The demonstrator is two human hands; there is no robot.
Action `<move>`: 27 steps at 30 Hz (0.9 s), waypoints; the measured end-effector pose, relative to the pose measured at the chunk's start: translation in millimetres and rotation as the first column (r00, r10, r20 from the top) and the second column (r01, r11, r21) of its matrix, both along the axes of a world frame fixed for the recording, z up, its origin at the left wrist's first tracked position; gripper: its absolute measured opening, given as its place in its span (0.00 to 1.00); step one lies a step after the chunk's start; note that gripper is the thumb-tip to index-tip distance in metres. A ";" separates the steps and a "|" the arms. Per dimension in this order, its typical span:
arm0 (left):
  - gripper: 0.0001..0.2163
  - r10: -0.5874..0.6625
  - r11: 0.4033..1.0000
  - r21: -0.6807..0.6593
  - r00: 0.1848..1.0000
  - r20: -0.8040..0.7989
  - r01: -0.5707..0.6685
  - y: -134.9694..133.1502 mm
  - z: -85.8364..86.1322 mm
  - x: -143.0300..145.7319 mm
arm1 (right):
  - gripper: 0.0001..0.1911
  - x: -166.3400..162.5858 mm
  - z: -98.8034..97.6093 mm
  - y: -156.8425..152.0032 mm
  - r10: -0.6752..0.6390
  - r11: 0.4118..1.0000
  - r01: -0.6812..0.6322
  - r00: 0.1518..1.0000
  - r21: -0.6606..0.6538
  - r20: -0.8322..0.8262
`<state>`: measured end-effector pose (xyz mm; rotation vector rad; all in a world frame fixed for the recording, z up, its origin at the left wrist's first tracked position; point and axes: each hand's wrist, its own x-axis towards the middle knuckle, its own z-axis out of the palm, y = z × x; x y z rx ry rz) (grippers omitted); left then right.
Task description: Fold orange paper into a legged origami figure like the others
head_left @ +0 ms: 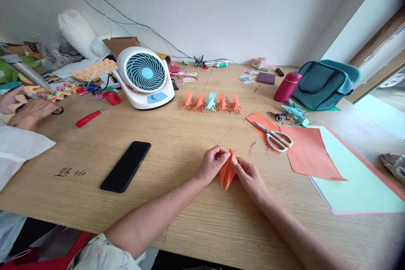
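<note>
A folded orange paper piece [228, 171] stands on the wooden table [177, 135] in front of me. My left hand [212, 163] pinches its upper left side, fingers curled on the paper. My right hand [249, 176] grips its right side, fingers pressed together on the fold. Behind it a row of finished folded figures [211, 102], several orange and one light blue, stands in the middle of the table.
A black phone [125, 166] lies to the left, white scissors [274, 137] on orange and pale green paper sheets [344, 164] to the right. A white fan [144, 76], red cutter [90, 117], red flask [287, 86] and teal bag [325, 83] stand further back. Another person's hands [30, 112] rest far left.
</note>
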<state>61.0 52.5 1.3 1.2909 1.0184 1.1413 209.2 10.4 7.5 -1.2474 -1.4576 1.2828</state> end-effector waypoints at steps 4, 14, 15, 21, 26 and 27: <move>0.11 -0.052 0.997 0.058 0.998 -0.030 0.054 -4.6 -2.1 -3.5 | 0.26 -5.2 -8.5 -5.5 -0.067 0.996 0.062 0.994 0.059 0.081; 0.13 -0.220 0.973 0.056 0.974 -0.063 0.223 -4.9 3.2 -14.4 | 0.23 -1.7 -7.2 -9.5 0.000 0.996 -0.013 0.989 0.088 0.150; 0.13 -0.223 0.972 0.055 0.972 -0.067 0.227 -5.3 3.7 -14.6 | 0.22 -1.2 -6.0 -10.5 0.013 0.995 -0.028 0.987 0.093 0.159; 0.13 -0.195 0.979 0.043 0.976 -0.098 0.200 -10.2 7.5 -14.5 | 0.22 -0.2 -1.9 -14.0 0.051 0.987 -0.074 0.985 0.140 0.164; 0.14 -0.265 0.964 -0.005 0.958 -0.109 0.267 -8.9 7.9 -17.2 | 0.22 -1.2 -1.8 -13.8 0.050 0.987 -0.077 0.982 0.144 0.182; 0.14 -0.266 0.964 -0.011 0.958 -0.107 0.266 -8.5 7.7 -17.7 | 0.22 -1.6 -1.7 -13.6 0.049 0.986 -0.076 0.982 0.145 0.185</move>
